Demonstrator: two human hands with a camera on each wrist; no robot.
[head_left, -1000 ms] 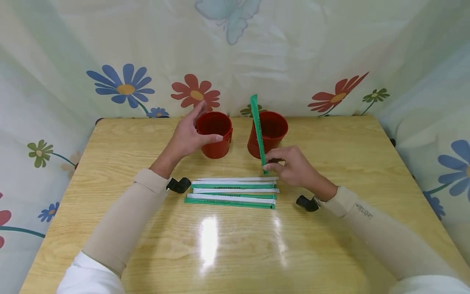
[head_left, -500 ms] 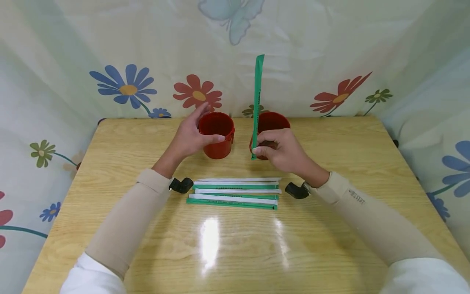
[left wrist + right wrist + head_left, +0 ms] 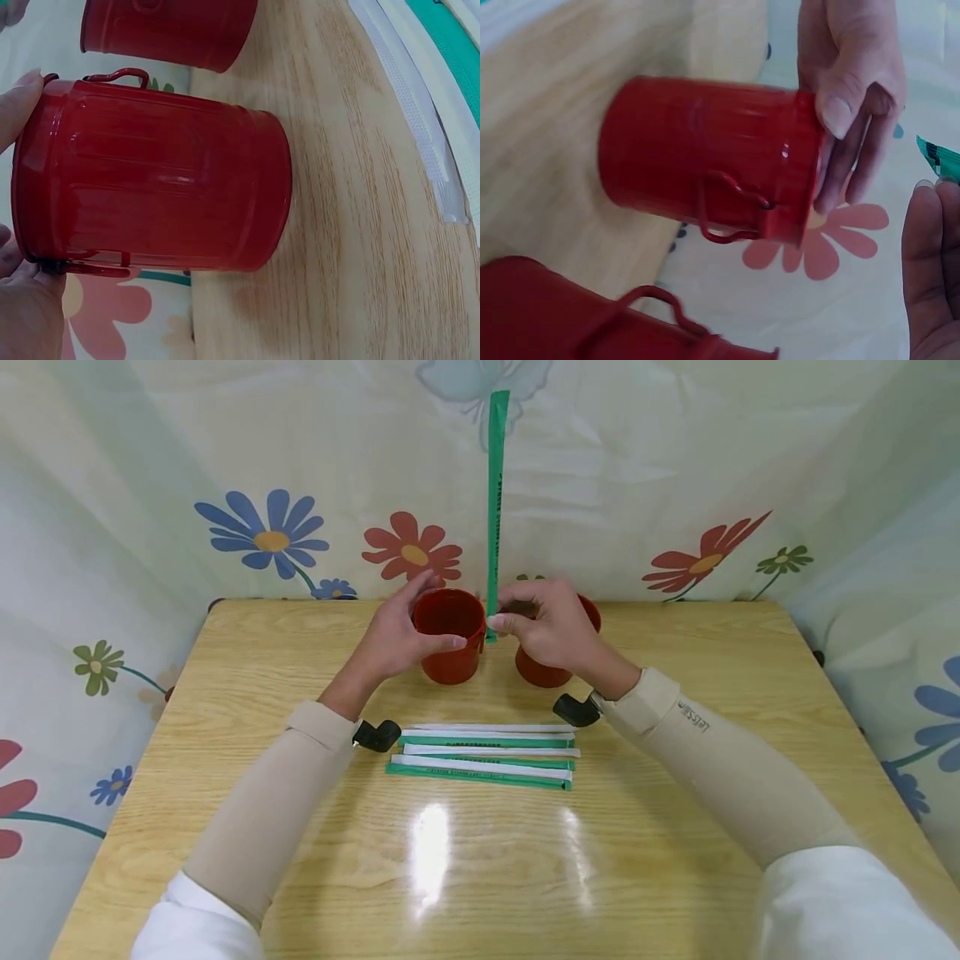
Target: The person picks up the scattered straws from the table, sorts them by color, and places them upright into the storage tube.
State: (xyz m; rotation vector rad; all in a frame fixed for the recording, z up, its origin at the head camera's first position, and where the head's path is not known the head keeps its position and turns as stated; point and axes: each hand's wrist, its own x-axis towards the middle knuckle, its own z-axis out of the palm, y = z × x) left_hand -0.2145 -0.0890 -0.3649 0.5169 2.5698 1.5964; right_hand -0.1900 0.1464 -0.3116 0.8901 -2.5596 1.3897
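My left hand [image 3: 393, 631] holds the rim of the left small red metal bucket [image 3: 452, 667], thumb on the near side and fingers at the far side. The bucket stands upright on the table, a wire handle on its side in the left wrist view. My right hand [image 3: 558, 622] pinches a slim green wrapped packet [image 3: 496, 502] with dark print near its lower end. The packet points upward, its bottom tip beside the left bucket's right rim. Partly hidden behind the right hand stands the second red bucket [image 3: 542, 673].
Several green and white wrapped packets [image 3: 487, 750] lie side by side across the wooden table [image 3: 337, 860], in front of the buckets. A flower-printed curtain [image 3: 675, 460] hangs behind the table and at both sides.
The right hand has lifted the green packet up and left, from in front of the right bucket to beside the left one. The left hand stays at its bucket.
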